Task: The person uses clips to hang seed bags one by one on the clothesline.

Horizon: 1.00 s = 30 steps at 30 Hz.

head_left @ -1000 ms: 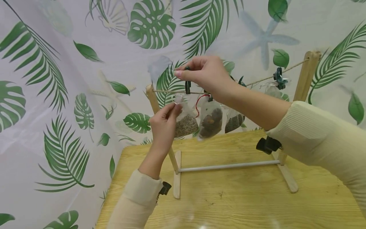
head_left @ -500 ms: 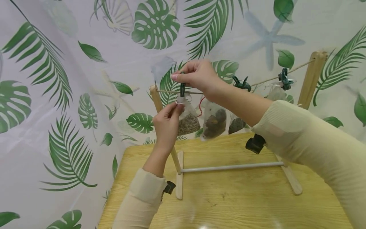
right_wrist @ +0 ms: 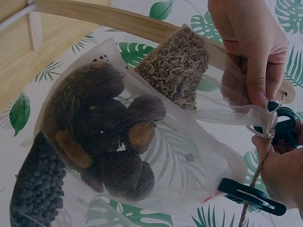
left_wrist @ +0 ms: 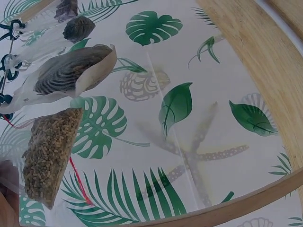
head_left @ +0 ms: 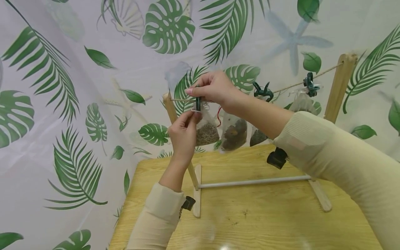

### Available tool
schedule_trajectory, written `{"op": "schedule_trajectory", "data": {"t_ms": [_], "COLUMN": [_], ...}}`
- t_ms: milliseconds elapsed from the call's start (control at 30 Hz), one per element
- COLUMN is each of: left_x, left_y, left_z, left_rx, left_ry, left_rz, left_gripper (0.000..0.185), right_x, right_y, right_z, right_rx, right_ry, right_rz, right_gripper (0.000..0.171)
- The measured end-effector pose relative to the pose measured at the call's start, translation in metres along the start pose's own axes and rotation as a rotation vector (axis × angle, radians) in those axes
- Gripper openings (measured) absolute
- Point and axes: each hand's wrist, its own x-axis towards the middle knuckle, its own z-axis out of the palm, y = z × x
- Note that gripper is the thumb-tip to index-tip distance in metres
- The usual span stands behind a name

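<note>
A sheer drawstring bag of tan pellets [right_wrist: 175,66] hangs at the left end of a twine line [right_wrist: 258,177]. My left hand [head_left: 183,135] pinches the gathered neck of this bag between thumb and fingers, right up at the twine. My right hand [head_left: 215,88] pinches a dark green plastic clip [right_wrist: 286,125], which sits at the twine and the bag's neck. Beside it a second mesh bag of dark brown, round, flattish pieces [right_wrist: 109,127] hangs from another green clip [right_wrist: 251,196]. In the left wrist view only fingertips [left_wrist: 8,189] of the left hand show.
A wooden post [head_left: 339,86] holds the twine's right end; a thinner-looking post [head_left: 171,110] holds the left. A white rod [head_left: 253,182] joins their feet on the wooden table [head_left: 243,222]. More clipped bags hang rightward, one with black beads [right_wrist: 38,184]. Leaf-print cloth [head_left: 118,41] surrounds everything.
My right hand has come down and slightly left, bringing the green clip from above the pellet bag's neck to meet it. My left hand keeps its pinch, nearly still.
</note>
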Motion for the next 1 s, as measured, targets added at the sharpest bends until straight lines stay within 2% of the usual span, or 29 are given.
{"op": "schedule_trajectory", "data": {"t_ms": [133,233,333,433,567,733,900,1000], "left_x": [0.001,0.0,-0.001,-0.002,-0.003,-0.002,-0.003,-0.006], "left_y": [0.0,-0.001,-0.001,-0.002,-0.005,-0.008,-0.011,-0.013], "left_z": [-0.001,-0.001,-0.001,-0.002,-0.003,-0.004,-0.007,-0.009], "left_rx": [-0.023,-0.045,-0.035,-0.004,0.012,0.022,0.049,0.072], "left_ry": [-0.013,-0.031,-0.041,-0.042,-0.043,-0.046,-0.058,-0.055], "left_rz": [-0.032,-0.082,-0.148,-0.184,-0.181,-0.161,-0.133,-0.104], "left_gripper": [0.015,0.016,0.016,0.017,0.016,0.014,0.015,0.015], "right_x": [0.0,-0.001,-0.001,-0.002,-0.003,-0.008,-0.024,-0.041], "right_y": [0.002,0.003,0.005,0.006,0.004,-0.002,-0.01,-0.012], "right_z": [0.0,-0.001,-0.001,-0.002,-0.005,-0.008,-0.007,-0.008], "right_rx": [-0.052,-0.104,-0.143,-0.177,-0.272,-0.406,-0.488,-0.585], "right_ry": [-0.009,-0.045,-0.103,-0.136,-0.127,-0.053,0.015,0.033], "right_rz": [-0.028,-0.044,-0.051,-0.054,-0.072,-0.127,-0.256,-0.382], "right_gripper": [0.014,0.016,0.022,0.027,0.036,0.054,0.055,0.05]}}
